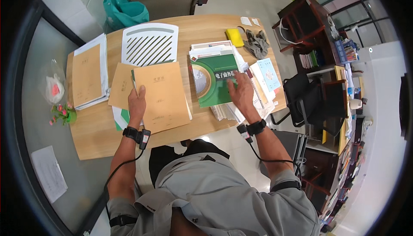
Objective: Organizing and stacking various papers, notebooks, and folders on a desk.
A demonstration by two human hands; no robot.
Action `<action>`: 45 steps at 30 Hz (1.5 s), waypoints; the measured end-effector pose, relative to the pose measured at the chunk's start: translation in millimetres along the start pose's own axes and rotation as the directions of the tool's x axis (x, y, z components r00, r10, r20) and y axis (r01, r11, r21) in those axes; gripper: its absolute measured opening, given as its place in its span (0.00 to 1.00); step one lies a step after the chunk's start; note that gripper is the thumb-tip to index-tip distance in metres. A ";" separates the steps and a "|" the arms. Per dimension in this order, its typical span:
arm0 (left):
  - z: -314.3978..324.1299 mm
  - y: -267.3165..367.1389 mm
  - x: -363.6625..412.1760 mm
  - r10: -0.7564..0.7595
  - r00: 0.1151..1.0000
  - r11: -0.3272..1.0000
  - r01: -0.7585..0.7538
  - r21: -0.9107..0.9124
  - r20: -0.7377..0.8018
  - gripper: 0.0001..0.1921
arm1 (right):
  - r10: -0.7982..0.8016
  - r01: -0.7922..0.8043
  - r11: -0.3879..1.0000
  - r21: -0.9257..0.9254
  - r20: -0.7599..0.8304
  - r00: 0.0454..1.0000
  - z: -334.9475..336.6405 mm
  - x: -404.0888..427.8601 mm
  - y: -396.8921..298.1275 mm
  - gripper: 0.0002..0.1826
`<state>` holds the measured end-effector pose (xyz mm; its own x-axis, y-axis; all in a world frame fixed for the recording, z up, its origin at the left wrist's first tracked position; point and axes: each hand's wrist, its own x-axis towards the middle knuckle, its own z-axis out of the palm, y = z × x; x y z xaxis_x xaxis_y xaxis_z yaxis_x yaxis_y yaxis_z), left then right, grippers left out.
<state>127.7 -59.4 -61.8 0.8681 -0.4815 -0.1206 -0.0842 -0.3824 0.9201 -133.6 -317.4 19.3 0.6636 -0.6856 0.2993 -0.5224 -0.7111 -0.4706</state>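
Observation:
My left hand grips the left edge of some brown paper-covered exercise books, thumb on top. Another brown booklet pokes out at an angle beneath them, to the left. Part of a white slotted plastic rack shows behind these booklets. On the right, my right hand has its fingers spread over a green textbook with printed characters on its cover. That textbook tops a stack of books and papers. Whether my fingertips press on the cover or hover just above it is hard to tell.
A brown-topped paper pile and a small potted flower stand at the left. At the right lie a light-blue booklet, a grey cloth and a yellow sponge. A black office chair stands beyond the wooden table.

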 end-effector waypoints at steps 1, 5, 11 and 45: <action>0.2 3.4 1.7 -0.004 1.000 0.998 0.005 0.064 -0.017 0.19 | 0.007 -0.013 0.991 -0.133 -0.047 0.999 -6.4 7.3 7.6 0.21; -0.9 25.5 1.7 -0.027 1.000 0.960 0.026 0.280 0.002 0.19 | 0.261 -0.252 0.958 -0.135 0.061 0.963 10.6 30.1 66.0 0.24; 22.5 55.7 -9.8 0.404 0.912 0.827 -0.397 0.398 0.070 0.21 | 0.341 -0.303 0.937 -0.173 0.267 0.901 13.3 75.7 79.5 0.30; 66.6 122.6 47.1 0.112 0.804 0.516 0.456 -0.725 0.585 0.18 | -0.113 -0.409 0.486 0.772 0.520 0.847 -29.0 112.2 -43.8 0.21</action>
<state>125.7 -181.5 20.5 0.4021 -0.8908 -0.2115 0.7068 0.1551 0.6902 -51.8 -367.7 97.6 0.8993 -0.4191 -0.1249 -0.1118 0.0557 -0.9922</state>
